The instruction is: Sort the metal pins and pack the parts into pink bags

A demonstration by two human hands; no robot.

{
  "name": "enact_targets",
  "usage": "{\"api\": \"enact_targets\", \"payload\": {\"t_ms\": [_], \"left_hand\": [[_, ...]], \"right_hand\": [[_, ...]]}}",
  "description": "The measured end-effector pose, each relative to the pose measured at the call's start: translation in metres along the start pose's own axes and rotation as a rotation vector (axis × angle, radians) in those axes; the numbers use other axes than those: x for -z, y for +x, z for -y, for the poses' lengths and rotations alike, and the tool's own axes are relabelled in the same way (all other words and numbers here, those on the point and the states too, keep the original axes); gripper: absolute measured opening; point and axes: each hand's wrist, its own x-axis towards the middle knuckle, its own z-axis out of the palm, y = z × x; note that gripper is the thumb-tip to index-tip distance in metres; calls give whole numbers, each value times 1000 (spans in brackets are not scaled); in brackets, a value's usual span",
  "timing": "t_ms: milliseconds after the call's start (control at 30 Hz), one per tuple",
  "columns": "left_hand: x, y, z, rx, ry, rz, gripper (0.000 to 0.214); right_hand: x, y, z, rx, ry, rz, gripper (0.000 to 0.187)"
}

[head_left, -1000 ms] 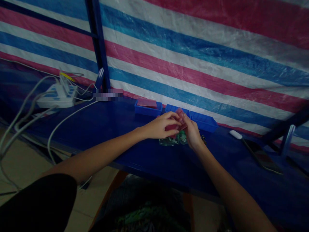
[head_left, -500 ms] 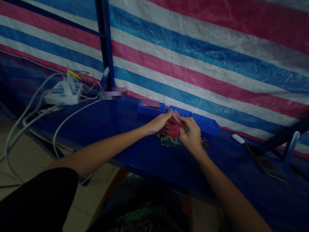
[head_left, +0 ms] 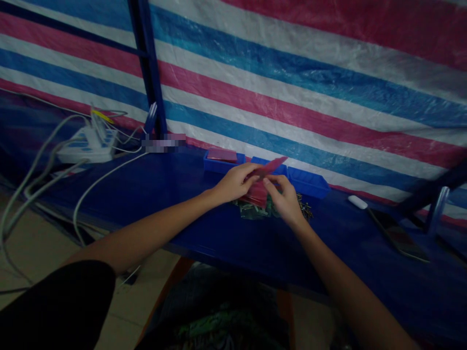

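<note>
My left hand (head_left: 237, 182) is closed on a small pink plastic bag (head_left: 274, 166), which points up and to the right from the fingers. My right hand (head_left: 286, 197) is beside it, thumb and forefinger pinched together at the lower edge of that bag; what lies between those fingertips is too small and dark to tell. Beneath both hands, a stack of flat pink bags (head_left: 257, 195) lies over a clear bag of small metal parts (head_left: 253, 211). Loose screw-like pieces (head_left: 305, 208) lie just past my right wrist.
Three blue bins line the table's back edge: a left bin (head_left: 219, 166) with pink bags on top, a middle bin (head_left: 280, 169) partly behind my hands, and a right bin (head_left: 310, 184). A white case (head_left: 357, 202) and a phone (head_left: 397, 236) lie right; a power strip (head_left: 87, 146) with cables left.
The pink bag has turned and now sticks out to the upper right from my left hand. My left fingers have curled round it, and my right fingertips have shifted to its lower edge.
</note>
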Motion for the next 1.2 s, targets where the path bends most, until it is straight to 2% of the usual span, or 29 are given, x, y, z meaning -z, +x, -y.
{"api": "enact_targets", "payload": {"t_ms": [67, 133, 267, 333, 400, 500, 567, 633, 700, 800, 867, 933, 1033, 1100, 1200], "left_hand": [[2, -2, -3, -99, 50, 70, 29], [2, -4, -5, -153, 76, 127, 33], [-1, -4, -6, -131, 7, 165, 34], [-2, -2, -5, -17, -104, 143, 29], [-4, 1, -2, 191, -280, 117, 29], [-4, 5, 4, 520, -592, 96, 55], [-3, 6, 7, 661, -752, 59, 62], [-2, 7, 9, 747, -859, 21, 52], [0, 7, 8, 813, -927, 4, 31], [3, 10, 6, 900, -933, -27, 8], [7, 13, 7, 939, -903, -88, 9], [14, 17, 11, 943, -886, -202, 9], [29, 22, 29, 922, -851, -480, 9], [40, 27, 45, 898, -796, -628, 21], [53, 33, 71, 851, -545, -661, 31]], "right_hand": [[-1, 1, 3, -124, 190, 0, 38], [-3, 2, 4, -170, 286, -5, 37], [-3, 2, -3, -106, 177, -78, 27], [-1, 2, -7, -28, 32, -121, 23], [2, 1, -8, 98, -114, -116, 22], [6, 0, -5, 274, -231, -61, 35], [7, -2, -2, 346, -255, -34, 46], [7, -3, -1, 411, -269, -3, 52], [6, -4, -1, 468, -291, 37, 54], [3, -4, -4, 509, -336, 70, 54], [2, -3, -7, 490, -362, 46, 50], [2, -1, -9, 444, -388, -1, 44], [2, 0, -14, 385, -413, -46, 34], [1, 0, -16, 371, -421, -49, 31], [-2, -1, -17, 369, -426, -27, 28]]}}
